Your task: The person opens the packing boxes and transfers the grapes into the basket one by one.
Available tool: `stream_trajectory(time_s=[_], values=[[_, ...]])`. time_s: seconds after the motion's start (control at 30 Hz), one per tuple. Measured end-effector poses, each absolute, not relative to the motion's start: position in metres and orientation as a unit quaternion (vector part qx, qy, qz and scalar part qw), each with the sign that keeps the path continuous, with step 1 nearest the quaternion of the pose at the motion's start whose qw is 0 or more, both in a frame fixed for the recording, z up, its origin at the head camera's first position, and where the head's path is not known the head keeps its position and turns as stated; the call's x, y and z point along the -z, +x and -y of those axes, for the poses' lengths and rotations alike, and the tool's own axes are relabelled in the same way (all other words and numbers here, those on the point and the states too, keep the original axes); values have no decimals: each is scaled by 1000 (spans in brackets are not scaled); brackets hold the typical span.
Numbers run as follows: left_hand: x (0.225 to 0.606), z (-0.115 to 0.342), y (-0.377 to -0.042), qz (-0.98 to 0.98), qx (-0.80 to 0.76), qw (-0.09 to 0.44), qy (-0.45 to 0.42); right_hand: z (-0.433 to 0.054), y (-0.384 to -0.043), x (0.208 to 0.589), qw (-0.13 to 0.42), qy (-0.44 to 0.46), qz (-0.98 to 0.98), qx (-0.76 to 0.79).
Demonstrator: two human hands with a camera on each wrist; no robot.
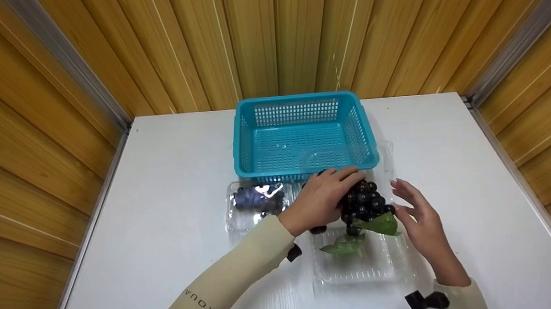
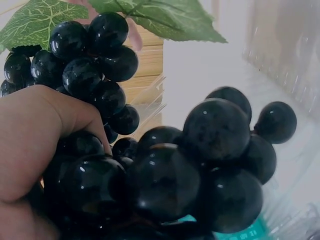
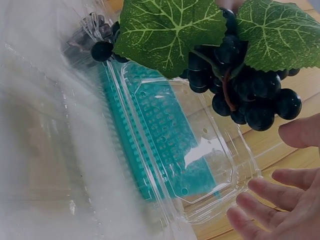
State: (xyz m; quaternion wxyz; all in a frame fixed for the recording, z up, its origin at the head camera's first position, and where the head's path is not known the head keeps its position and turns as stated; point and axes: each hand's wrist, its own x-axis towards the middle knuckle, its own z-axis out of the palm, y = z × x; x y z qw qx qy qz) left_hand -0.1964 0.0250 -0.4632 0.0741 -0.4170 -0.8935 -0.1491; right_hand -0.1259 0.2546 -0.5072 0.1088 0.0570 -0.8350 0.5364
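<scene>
My left hand (image 1: 322, 195) grips a bunch of dark, glossy grapes (image 1: 363, 201) from above, its fingers curled round them. Green leaves (image 1: 382, 223) hang from the bunch's near end. Below the grapes lies an opened clear plastic clamshell box (image 1: 356, 276), its lid (image 1: 387, 156) tilted up beside the basket. Just right of the bunch is my right hand (image 1: 421, 222), fingers spread and holding nothing. In the right wrist view its thumb (image 3: 302, 132) is close to the lowest grapes (image 3: 261, 116). Several grapes (image 2: 165, 182) fill the left wrist view beside the curled fingers.
A turquoise plastic basket (image 1: 296, 98) stands at the back of the white table (image 1: 176, 190). Left of the left hand sits another clear box (image 1: 234, 220) with dark purple contents. Wood-patterned panels (image 1: 253, 44) enclose the table behind and on both sides.
</scene>
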Motion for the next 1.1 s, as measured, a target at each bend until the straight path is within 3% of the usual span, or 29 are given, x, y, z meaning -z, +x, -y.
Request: stream_trajectory(time_s=[1.1], values=[[449,14,-198,896,231,128,-357,-241,-129,512,95,46,840,-533]])
